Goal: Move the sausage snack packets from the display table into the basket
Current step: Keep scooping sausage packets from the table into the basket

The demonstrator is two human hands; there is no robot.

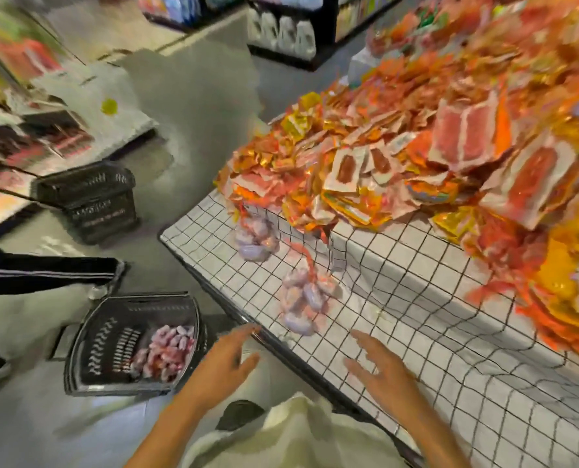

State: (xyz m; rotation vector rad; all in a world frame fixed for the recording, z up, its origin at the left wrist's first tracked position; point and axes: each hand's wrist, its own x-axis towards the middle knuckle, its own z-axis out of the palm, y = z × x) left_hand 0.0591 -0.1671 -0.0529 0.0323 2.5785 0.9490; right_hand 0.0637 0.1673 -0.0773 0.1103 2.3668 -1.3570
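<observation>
Two net bags of pinkish-purple sausage snacks lie on the checked cloth of the display table (399, 298): one (303, 300) near the front edge, another (256, 239) farther back by the snack pile. A black basket (95, 346) stands on the floor at lower left and holds several similar pink packets (166, 354). My left hand (229, 358) hovers at the table's edge with fingers spread, holding nothing. My right hand (379, 369) is over the cloth, fingers loosely spread, just short of the nearer bag.
A big heap of orange, red and yellow snack packets (450, 146) covers the table's far side. A second black basket (88, 201) stands farther off on the floor. Another person's dark trouser leg (44, 273) reaches in at left. Shelves line the back.
</observation>
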